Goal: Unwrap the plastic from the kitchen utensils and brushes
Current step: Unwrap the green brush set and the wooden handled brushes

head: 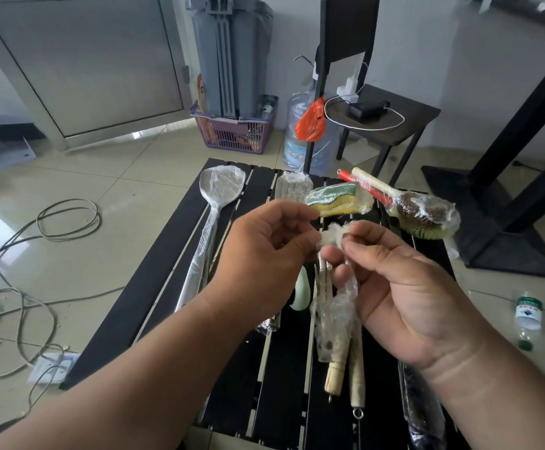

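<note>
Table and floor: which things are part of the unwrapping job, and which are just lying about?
Job: wrapped spatula, wrapped sponge, wrapped brush, plastic wrap held by both hands, left and right.

Lying about: bin, basket, water jug, cables, small bottle.

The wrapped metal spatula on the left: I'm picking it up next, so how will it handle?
The spatula looks like rigid steel, so probably stiff and fairly heavy for its size. Its cling film is glossy and wrinkled, so the grip may slip. The long handle lies along the slatted table, so it seems unlikely to roll.
</note>
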